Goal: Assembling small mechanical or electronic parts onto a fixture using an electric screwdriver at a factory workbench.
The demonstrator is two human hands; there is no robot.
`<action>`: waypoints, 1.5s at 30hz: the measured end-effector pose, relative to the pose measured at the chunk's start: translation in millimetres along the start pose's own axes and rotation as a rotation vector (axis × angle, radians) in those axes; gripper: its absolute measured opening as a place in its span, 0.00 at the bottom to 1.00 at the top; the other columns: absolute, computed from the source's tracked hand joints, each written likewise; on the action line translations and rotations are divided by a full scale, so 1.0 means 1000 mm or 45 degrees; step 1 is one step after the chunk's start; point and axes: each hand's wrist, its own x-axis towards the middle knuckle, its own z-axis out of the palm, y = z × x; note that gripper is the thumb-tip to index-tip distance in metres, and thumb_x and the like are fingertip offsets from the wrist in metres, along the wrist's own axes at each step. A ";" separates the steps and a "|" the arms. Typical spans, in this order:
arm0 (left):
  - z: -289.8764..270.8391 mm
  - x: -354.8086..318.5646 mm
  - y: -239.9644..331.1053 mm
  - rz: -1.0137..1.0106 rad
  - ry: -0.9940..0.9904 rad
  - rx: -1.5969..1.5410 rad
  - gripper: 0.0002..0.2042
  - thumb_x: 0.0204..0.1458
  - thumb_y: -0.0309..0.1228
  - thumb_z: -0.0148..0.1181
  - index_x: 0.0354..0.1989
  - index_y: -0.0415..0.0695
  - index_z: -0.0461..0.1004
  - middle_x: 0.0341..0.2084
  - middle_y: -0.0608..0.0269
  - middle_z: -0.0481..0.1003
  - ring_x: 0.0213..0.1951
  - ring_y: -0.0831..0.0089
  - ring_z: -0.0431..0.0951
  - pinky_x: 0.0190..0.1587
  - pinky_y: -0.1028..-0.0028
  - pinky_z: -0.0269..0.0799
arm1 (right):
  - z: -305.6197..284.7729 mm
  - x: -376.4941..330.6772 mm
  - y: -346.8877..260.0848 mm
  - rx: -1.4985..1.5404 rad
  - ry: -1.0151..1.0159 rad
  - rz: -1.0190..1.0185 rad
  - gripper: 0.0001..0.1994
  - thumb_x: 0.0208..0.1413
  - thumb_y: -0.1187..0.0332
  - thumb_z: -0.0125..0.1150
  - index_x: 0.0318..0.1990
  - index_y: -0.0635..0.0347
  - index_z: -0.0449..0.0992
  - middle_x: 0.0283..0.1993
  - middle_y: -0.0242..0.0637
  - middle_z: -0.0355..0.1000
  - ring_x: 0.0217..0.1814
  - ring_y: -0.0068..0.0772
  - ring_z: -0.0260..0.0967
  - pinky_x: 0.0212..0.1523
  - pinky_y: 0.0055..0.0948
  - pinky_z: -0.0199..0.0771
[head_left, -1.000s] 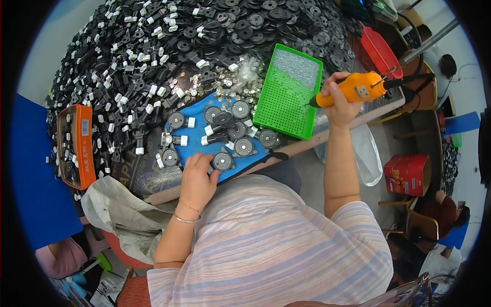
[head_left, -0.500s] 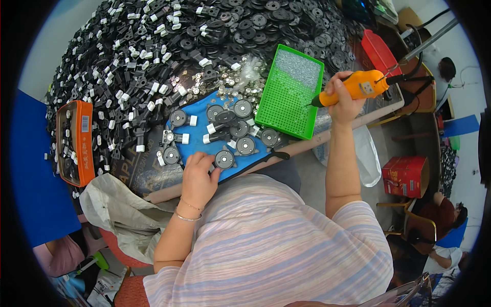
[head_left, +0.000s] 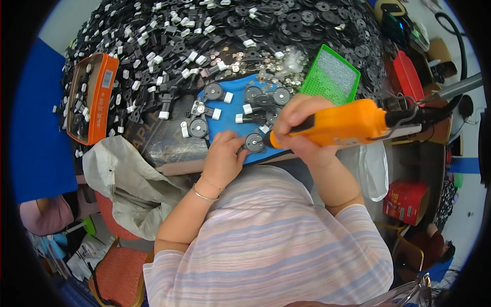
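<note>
My left hand (head_left: 225, 156) grips the edge of a round grey-black wheel part (head_left: 254, 143) at the near edge of a blue mat (head_left: 230, 110). In my right hand (head_left: 304, 125) is an orange electric screwdriver (head_left: 350, 123), lying nearly level. Its dark nose meets the right side of the wheel part or stops just short of it; the hand and the angle hide the exact tip. Several similar wheel parts with white tabs, such as one wheel (head_left: 213, 91), rest on the mat. Beyond my right hand stands a green perforated tray (head_left: 313, 82) with small silvery screws (head_left: 337, 71).
A large heap of black parts with white ends (head_left: 153, 56) covers the far table, with black discs (head_left: 307, 18) to the right. Small metal pieces (head_left: 240, 66) lie scattered before it. An orange-rimmed box (head_left: 102, 97) sits left, a red tray (head_left: 407, 77) right.
My right hand has brought the screwdriver from over the green tray leftward and nearer, to the wheel part. My left hand stays at that part. The whole view has shifted.
</note>
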 end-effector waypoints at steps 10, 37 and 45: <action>0.005 -0.002 -0.009 0.052 0.025 -0.011 0.12 0.34 0.22 0.60 0.32 0.41 0.73 0.27 0.60 0.67 0.33 0.60 0.66 0.36 0.68 0.64 | 0.018 0.006 0.020 -0.135 -0.108 0.004 0.12 0.37 0.79 0.61 0.32 0.61 0.67 0.28 0.38 0.65 0.27 0.24 0.64 0.27 0.19 0.67; 0.005 -0.002 -0.002 0.051 0.044 0.038 0.11 0.34 0.22 0.61 0.30 0.39 0.73 0.27 0.56 0.67 0.32 0.58 0.66 0.35 0.67 0.63 | -0.114 -0.022 -0.040 -0.458 0.726 -0.178 0.12 0.42 0.82 0.53 0.36 0.64 0.65 0.30 0.42 0.65 0.24 0.28 0.63 0.27 0.24 0.64; 0.005 -0.001 -0.001 0.063 0.015 0.039 0.10 0.33 0.20 0.60 0.28 0.37 0.70 0.27 0.56 0.67 0.31 0.59 0.66 0.35 0.68 0.62 | -0.136 -0.038 -0.032 -0.483 0.906 -0.255 0.13 0.41 0.83 0.57 0.36 0.64 0.65 0.26 0.36 0.66 0.22 0.22 0.65 0.25 0.20 0.66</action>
